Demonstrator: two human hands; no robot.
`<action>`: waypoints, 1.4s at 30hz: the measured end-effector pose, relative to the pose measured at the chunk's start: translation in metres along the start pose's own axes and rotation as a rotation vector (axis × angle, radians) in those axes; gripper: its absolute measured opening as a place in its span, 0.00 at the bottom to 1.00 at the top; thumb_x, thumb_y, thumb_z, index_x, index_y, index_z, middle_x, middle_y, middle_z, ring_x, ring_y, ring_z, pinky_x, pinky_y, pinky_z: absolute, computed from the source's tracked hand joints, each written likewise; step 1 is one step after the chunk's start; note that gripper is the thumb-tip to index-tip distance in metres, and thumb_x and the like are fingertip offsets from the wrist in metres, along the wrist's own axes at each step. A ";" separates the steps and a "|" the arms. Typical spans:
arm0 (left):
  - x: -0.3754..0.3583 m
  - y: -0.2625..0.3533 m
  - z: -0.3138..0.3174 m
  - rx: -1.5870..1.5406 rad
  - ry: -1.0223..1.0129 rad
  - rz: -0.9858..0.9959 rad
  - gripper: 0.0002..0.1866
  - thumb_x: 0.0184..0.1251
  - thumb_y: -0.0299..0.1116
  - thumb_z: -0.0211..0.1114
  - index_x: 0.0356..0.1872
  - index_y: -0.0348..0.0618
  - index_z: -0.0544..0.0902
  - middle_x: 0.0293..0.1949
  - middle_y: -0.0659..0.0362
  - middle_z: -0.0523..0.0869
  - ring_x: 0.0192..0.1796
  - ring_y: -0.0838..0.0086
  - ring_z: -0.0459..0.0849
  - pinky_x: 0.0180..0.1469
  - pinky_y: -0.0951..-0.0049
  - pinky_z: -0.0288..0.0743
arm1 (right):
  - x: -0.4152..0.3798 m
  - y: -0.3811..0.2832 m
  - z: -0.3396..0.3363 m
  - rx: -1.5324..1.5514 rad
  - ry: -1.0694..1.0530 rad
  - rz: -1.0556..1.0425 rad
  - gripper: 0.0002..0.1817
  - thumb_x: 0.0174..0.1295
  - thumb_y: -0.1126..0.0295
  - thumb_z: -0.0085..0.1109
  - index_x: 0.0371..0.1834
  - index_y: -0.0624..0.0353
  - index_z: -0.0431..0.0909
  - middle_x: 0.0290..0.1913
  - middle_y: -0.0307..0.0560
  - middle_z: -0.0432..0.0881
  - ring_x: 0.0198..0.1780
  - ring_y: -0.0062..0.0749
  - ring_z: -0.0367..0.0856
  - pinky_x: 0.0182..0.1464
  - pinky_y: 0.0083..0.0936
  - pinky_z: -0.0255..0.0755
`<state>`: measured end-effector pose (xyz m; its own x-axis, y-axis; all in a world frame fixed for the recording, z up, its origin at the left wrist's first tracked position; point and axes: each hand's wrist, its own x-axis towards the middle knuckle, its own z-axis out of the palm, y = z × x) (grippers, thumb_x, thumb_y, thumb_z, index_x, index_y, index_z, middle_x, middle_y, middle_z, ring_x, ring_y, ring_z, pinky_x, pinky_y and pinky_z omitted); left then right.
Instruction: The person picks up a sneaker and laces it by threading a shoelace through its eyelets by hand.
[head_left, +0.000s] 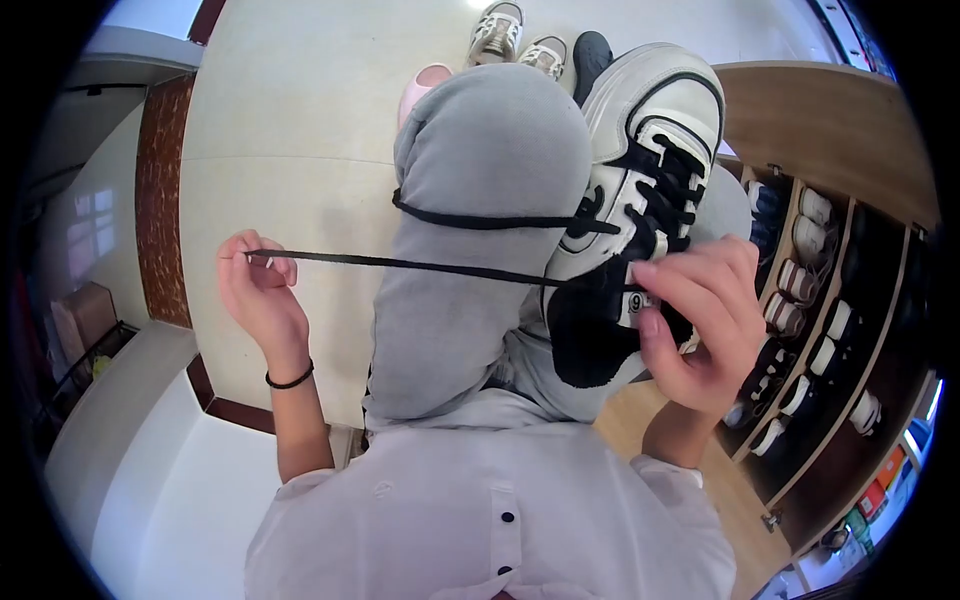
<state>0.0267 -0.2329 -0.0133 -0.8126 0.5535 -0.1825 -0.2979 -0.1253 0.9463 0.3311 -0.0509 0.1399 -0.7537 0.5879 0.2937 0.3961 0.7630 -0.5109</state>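
Observation:
A white and black sneaker (pixel 655 150) rests on my lap, toe pointing away, its upper part threaded with black laces. One black lace (pixel 400 263) is stretched taut across my grey trouser leg. Its far left end is pinched in my left hand (pixel 262 290), which wears a black band at the wrist. My right hand (pixel 705 320) is beside the sneaker's heel, thumb and fingers curled near the opening; whether the lace lies between them is hard to make out. Another length of black lace (pixel 490 220) lies loosely over the knee.
Several shoes stand in an open wooden shoe cabinet (pixel 800 400) at the right. On the tiled floor ahead are beige sneakers (pixel 496 35), a pink shoe (pixel 425 90) and a dark shoe (pixel 592 62). A brown box (pixel 88 322) sits at the far left.

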 end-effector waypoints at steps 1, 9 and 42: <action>0.001 -0.006 -0.004 0.036 0.002 -0.017 0.08 0.81 0.36 0.49 0.44 0.42 0.72 0.41 0.59 0.72 0.31 0.77 0.72 0.29 0.77 0.63 | 0.003 -0.002 0.002 -0.032 -0.001 -0.001 0.25 0.35 0.76 0.67 0.44 0.57 0.89 0.34 0.40 0.82 0.34 0.37 0.76 0.43 0.33 0.63; -0.005 -0.024 -0.006 0.087 0.003 -0.051 0.09 0.80 0.35 0.50 0.46 0.40 0.73 0.41 0.59 0.74 0.32 0.77 0.73 0.28 0.76 0.63 | 0.008 0.003 -0.004 -0.131 -0.105 -0.096 0.25 0.36 0.71 0.68 0.45 0.55 0.90 0.34 0.38 0.80 0.35 0.36 0.75 0.43 0.36 0.62; -0.002 0.020 0.062 0.766 -0.312 0.356 0.09 0.72 0.24 0.61 0.49 0.38 0.85 0.47 0.56 0.87 0.47 0.73 0.83 0.48 0.74 0.77 | -0.028 0.014 -0.003 0.077 0.159 0.139 0.14 0.50 0.79 0.66 0.42 0.63 0.87 0.40 0.50 0.85 0.40 0.40 0.81 0.43 0.31 0.72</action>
<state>0.0531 -0.1852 0.0224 -0.5866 0.7993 0.1308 0.4522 0.1892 0.8716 0.3593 -0.0552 0.1269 -0.5998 0.7259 0.3366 0.4449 0.6522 -0.6137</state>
